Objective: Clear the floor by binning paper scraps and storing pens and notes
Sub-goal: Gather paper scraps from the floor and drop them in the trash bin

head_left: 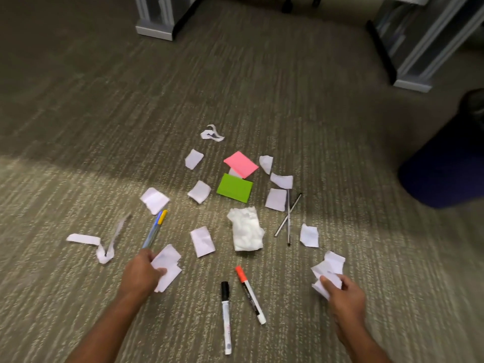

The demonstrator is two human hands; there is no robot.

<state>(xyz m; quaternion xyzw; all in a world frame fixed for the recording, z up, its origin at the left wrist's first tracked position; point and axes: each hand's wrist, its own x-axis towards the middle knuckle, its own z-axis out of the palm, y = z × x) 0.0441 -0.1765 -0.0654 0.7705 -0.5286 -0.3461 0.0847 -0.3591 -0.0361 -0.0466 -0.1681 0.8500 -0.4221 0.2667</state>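
Both hands grasping scraps: left hand (142, 271) near-left, right hand (345, 294) near-right; early stage, most scraps, markers (226, 318), pens (154, 229), sticky notes (235, 191) still on carpet (78, 127)

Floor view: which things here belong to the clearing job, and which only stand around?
Belong: paper scraps, crumpled tissue, pink note, green note, blue and yellow pens, two thin pens, black marker, red marker, blue bin.

Just standing: furniture legs.

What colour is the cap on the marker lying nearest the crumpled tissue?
Red-orange cap, on the white-bodied marker; seen in the head view.
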